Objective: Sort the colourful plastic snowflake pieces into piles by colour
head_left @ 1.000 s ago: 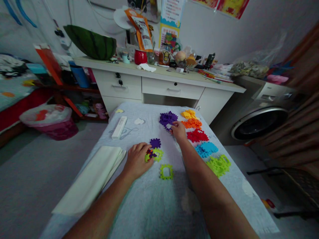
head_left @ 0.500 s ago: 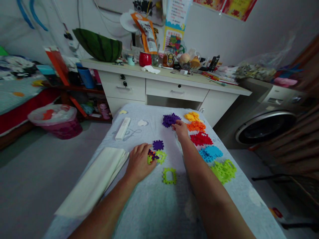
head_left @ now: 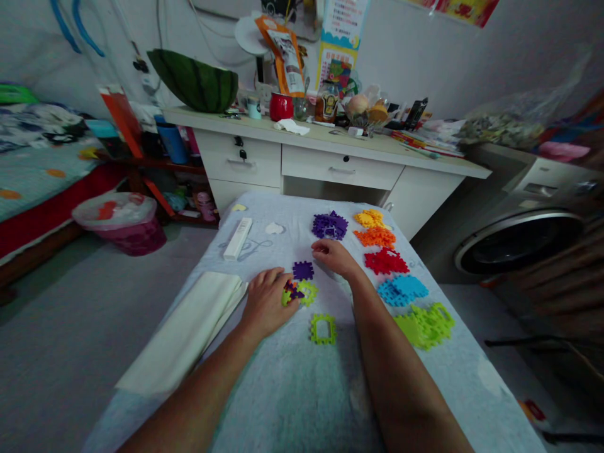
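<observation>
My left hand rests on the cloth, thumb and fingers closed around the left end of a small group of joined interlocking plastic pieces, lime green with purple and orange bits. Just above it lies a square purple piece. A lime green square frame piece lies apart, nearer to me. My right hand hovers between the square purple piece and the purple pile, fingertips pinched together; whatever they hold, if anything, is hidden.
Down the right side lie piles of yellow, orange, red, blue and lime green pieces. On the left are a white box and a folded cream cloth. A white desk stands behind.
My right hand has drawn back from the purple pile, toward me and to the left. My left hand stays at the joined pieces. The whole view has shifted slightly.
</observation>
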Demonstrator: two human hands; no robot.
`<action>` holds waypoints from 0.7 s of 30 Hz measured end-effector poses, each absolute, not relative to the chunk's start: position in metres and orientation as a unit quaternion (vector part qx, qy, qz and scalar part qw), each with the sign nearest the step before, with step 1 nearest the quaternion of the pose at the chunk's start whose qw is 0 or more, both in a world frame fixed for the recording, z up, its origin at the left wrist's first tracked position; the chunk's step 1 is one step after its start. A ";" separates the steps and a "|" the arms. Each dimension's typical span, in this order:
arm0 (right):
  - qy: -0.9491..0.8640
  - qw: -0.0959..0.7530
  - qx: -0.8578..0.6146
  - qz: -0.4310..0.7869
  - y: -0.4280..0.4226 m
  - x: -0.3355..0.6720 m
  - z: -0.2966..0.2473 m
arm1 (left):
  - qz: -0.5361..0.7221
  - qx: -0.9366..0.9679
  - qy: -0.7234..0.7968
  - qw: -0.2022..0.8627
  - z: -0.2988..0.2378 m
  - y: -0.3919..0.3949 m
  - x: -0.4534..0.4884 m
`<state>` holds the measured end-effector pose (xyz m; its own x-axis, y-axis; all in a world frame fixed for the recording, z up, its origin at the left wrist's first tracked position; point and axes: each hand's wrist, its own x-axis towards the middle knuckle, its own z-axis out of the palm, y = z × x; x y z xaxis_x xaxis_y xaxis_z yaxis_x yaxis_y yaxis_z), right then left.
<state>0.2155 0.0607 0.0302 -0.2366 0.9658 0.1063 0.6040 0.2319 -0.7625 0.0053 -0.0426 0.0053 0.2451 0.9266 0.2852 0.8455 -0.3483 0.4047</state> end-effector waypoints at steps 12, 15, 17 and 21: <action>-0.815 0.125 -0.523 0.216 0.047 0.201 0.042 | 0.242 0.790 0.557 0.081 0.000 -0.042 0.002; -0.791 0.152 -0.530 0.267 0.049 0.208 0.044 | 0.240 0.792 0.556 0.079 0.000 -0.041 0.002; -0.761 0.186 -0.532 0.320 0.050 0.214 0.044 | 0.236 0.793 0.555 0.080 0.001 -0.042 0.003; -0.687 0.289 -0.547 0.381 0.056 0.227 0.043 | 0.231 0.794 0.556 0.083 0.005 -0.042 0.003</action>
<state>0.2269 0.0559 0.0434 -0.2341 0.9720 -0.0198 0.5322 0.1111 -0.8393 0.0034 -0.0423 0.0054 0.2749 0.9213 0.2748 0.8451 -0.3679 0.3878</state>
